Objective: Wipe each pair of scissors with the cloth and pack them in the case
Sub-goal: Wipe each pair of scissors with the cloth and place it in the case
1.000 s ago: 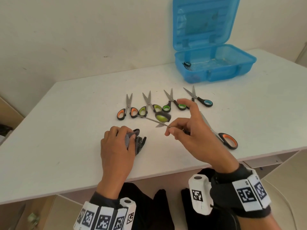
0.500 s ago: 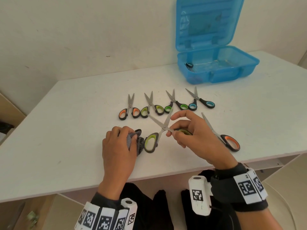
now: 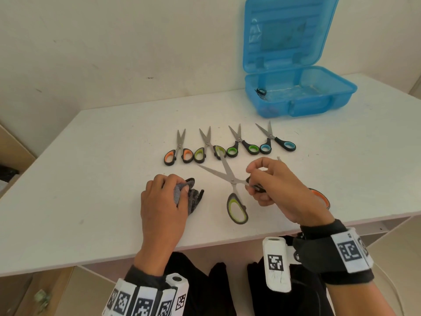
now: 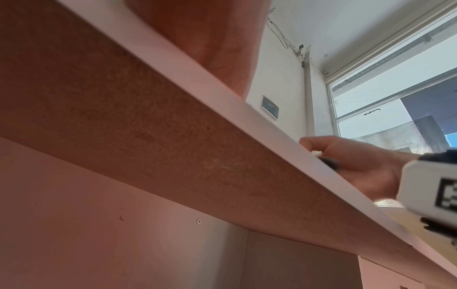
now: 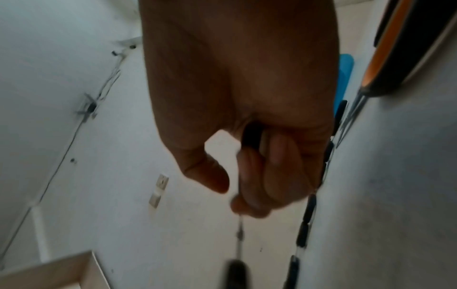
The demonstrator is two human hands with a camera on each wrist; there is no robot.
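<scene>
Head view is showing the large green-handled scissors (image 3: 230, 179) being held just above the counter (image 3: 91, 156) by the right hand (image 3: 278, 190), whose grip is pinching one handle loop while the other loop is hanging down toward the person. Its blades are standing spread, fanning up and to the left, so the long axis is running from that grip toward the row of small scissors (image 3: 227, 144). The cloth (image 3: 189, 195) is lying to the left of the blades, near but apart, and the left hand (image 3: 164, 206) is curling its grip round it on the counter; that hand is the nearer one to carry it across to the metal. Beyond, the open blue case (image 3: 300, 96) is sitting well apart at the far right by the wall, and an orange-handled pair (image 3: 321, 197) is peeking out behind the right hand.
</scene>
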